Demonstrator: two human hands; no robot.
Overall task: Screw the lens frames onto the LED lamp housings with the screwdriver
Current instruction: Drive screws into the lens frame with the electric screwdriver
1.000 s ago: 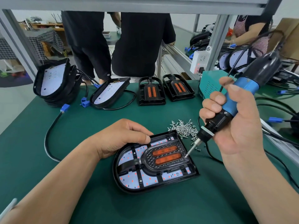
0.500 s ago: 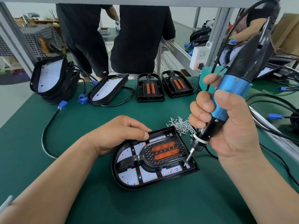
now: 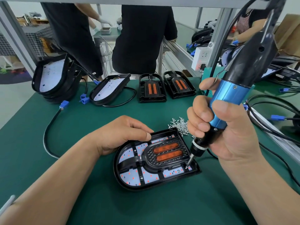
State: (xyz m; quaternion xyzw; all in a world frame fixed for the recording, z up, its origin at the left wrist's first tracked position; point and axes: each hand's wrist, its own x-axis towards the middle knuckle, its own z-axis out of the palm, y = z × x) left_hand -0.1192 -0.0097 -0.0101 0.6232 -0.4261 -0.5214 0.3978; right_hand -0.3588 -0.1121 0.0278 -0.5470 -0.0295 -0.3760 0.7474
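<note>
Tilted steeper than a second ago, the screwdriver (image 3: 230,98) now stands nearly upright, and its bit has travelled from the lens frame's right edge to the near right corner of the LED lamp housing (image 3: 155,185). Both forearms enter from the six o'clock edge across the green mat (image 3: 97,205). The right hand (image 3: 227,133) is clenched round the tool's blue and black barrel, thumb on the near side, fingers stacked on the left side, wrist cocked so the bit points down and slightly left; the tip sits at about four o'clock on the housing, on the white LED board just outside the lens frame (image 3: 146,158). That frame, with two orange lenses, lies inside the housing, which lies flat at the mat's centre. The left hand (image 3: 120,133) grips the housing at eleven o'clock, thumb laid along the far rim, fingers curled in. Just beyond, at one o'clock of the housing, lies a pile of screws (image 3: 179,125), partly behind the right knuckles. Along the mat's far edge, two more lens frames (image 3: 151,88) sit side by side at twelve o'clock, a tilted housing (image 3: 108,89) at eleven, and stacked housings (image 3: 52,77) at ten. Behind them stand two people in black (image 3: 142,38).
</note>
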